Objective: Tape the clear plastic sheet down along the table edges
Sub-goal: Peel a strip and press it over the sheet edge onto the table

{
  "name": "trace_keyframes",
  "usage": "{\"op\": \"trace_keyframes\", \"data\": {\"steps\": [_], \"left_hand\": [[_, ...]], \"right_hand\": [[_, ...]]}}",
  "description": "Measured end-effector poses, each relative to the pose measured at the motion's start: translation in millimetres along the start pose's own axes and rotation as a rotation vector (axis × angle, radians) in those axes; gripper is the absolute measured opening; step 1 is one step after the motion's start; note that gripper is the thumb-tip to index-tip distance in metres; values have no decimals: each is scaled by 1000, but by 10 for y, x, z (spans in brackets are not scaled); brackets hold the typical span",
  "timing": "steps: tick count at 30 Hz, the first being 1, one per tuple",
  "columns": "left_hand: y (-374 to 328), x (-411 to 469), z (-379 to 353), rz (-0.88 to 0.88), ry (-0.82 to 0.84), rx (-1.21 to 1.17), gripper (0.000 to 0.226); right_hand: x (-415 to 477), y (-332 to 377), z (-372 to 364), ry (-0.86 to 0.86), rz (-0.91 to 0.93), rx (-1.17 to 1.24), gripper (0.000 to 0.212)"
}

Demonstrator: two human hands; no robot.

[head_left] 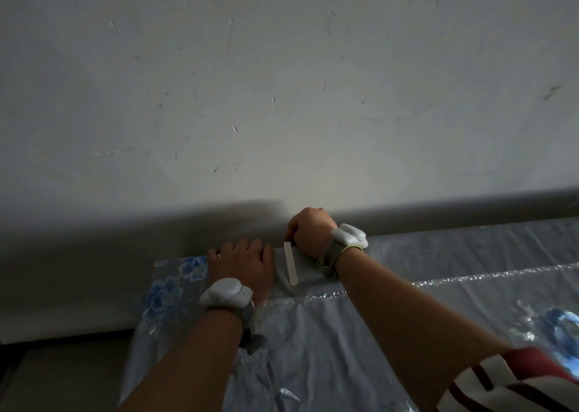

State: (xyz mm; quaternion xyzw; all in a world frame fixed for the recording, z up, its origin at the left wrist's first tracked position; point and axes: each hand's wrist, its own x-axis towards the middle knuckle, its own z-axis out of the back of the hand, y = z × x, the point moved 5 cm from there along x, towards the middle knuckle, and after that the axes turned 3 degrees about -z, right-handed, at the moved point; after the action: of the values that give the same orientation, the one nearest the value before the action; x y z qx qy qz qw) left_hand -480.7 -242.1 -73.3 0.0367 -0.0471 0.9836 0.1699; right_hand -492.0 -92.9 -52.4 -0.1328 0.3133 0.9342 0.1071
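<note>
Clear plastic sheet (344,342) lies spread over the surface (170,289) across the lower half of the frame, wrinkled, with a glinting fold line running left to right at mid-height of the sheet. A blue floral cloth shows beneath it at lower left and far right.

Strip of pale tape (290,263) lies on the sheet at the far edge of the surface, just below centre frame, running from the edge toward the camera.

Left hand (242,263): flat, palm down, fingers spread, pressing the sheet just left of the tape. Its grip is open, holding nothing.

Right hand (308,231): curled at the far edge, fingers pinched at the upper end of the tape. Its grip is closed on the tape end.

Each wrist carries a white device on a grey strap (226,291). No legible writing or brand on any item.

Scuffed grey wall (282,82) fills the upper frame
</note>
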Motion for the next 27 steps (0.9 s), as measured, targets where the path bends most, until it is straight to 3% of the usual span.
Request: {"op": "trace_keyframes", "data": {"steps": [9,14,17,22,27], "left_hand": [[22,18,-3,13,56,15,38],[81,22,-52,-23,177,-28,37],[42,-90,-22,13,171,-75,35],[-505,-727,288,13,41,-226,59],[-1288,-1245,391,-189,189,-207,58]], "right_hand": [[41,-42,-47,-18,-6,-50,31],[-220,-143,-24,-5,113,-153,37],[-590,-284,71,-93,170,-189,44],[-1610,-734,322,-199,156,-208,47],[-2887,-1344,694,-197,-4,-247,42]]}}
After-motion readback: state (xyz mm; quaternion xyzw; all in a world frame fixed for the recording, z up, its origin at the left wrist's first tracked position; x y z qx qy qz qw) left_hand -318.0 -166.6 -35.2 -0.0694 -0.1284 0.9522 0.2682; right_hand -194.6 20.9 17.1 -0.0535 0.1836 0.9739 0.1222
